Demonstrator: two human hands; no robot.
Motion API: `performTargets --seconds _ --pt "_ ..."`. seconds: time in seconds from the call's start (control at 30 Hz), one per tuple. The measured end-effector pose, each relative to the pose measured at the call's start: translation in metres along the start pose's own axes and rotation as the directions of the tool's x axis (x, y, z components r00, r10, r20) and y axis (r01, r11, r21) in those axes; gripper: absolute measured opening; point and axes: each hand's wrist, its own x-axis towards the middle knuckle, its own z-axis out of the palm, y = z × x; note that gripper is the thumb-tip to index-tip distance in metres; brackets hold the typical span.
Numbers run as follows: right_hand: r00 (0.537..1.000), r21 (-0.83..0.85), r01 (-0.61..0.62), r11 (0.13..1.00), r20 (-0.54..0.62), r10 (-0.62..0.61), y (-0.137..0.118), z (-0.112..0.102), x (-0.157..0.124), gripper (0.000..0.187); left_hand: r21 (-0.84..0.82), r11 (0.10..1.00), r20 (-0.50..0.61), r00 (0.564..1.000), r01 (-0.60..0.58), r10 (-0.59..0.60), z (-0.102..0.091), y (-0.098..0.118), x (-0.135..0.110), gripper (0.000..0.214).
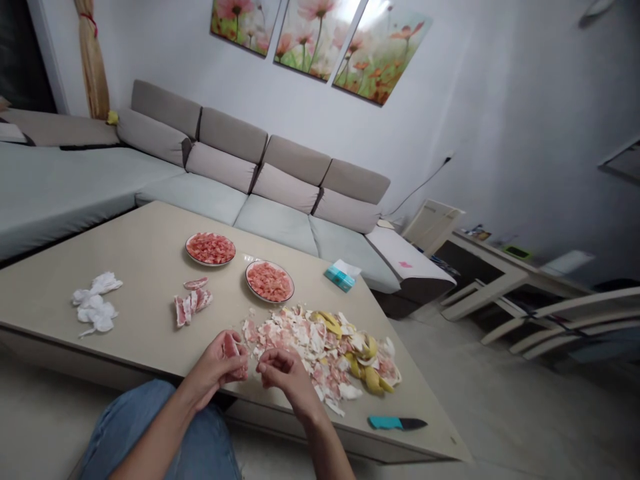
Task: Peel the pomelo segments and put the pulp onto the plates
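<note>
My left hand (221,365), near the table's front edge, is closed around a pink pomelo segment (231,347). Just to its right, my right hand (286,375) has its fingers curled together; whatever they may pinch is too small to make out. A heap of white membrane, pith and yellow peel (320,347) lies beyond and to the right of that hand. Behind my left hand sit several unpeeled pomelo segments (193,303). Two dark-rimmed plates hold pink pulp: the left plate's pulp (211,248) is farther back than the right plate's pulp (270,281).
A knife with a turquoise handle (385,423) lies at the front right of the table (145,267). Crumpled white tissues (97,303) are on the left, a tissue box (343,275) at the back right. A sofa (280,223) stands behind; chairs (590,320) are at right.
</note>
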Motion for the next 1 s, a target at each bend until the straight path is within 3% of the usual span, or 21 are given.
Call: performTargets --seconds 0.2,0.43,0.53,0.67,0.77,0.87,1.0 --pt "0.990 -0.115 0.064 0.991 -0.118 -0.078 -0.002 -0.019 0.041 0.030 -0.068 0.998 0.121 0.993 0.018 -0.010 -0.008 -0.004 0.002 0.036" --pt "0.937 -0.368 0.122 0.922 -0.265 -0.229 -0.028 -0.054 0.137 0.022 -0.016 1.000 0.093 0.996 0.013 -0.012 -0.009 -0.008 0.009 0.035" --pt "0.917 -0.433 0.147 0.889 -0.277 -0.286 -0.040 -0.062 0.153 0.026 -0.014 1.000 0.082 0.997 0.010 -0.009 -0.009 -0.008 0.010 0.036" --pt "0.933 -0.457 0.197 0.867 -0.183 -0.309 -0.041 -0.053 0.125 0.028 -0.035 0.999 0.066 0.998 -0.003 0.005 -0.010 -0.006 0.011 0.037" --pt "0.967 -0.423 0.235 0.875 0.009 -0.255 -0.032 -0.030 0.079 0.032 -0.038 0.999 0.054 0.999 -0.002 0.004 -0.009 -0.006 0.012 0.036" --pt "0.962 -0.383 0.266 0.884 0.158 -0.222 -0.024 -0.005 0.039 0.034 -0.038 0.999 0.069 0.998 0.003 0.000 -0.009 -0.010 0.012 0.035" --pt "0.940 -0.388 0.341 0.856 0.135 -0.313 -0.019 0.010 0.017 0.020 -0.043 0.999 0.078 0.997 -0.013 0.017 -0.008 -0.014 0.009 0.036"
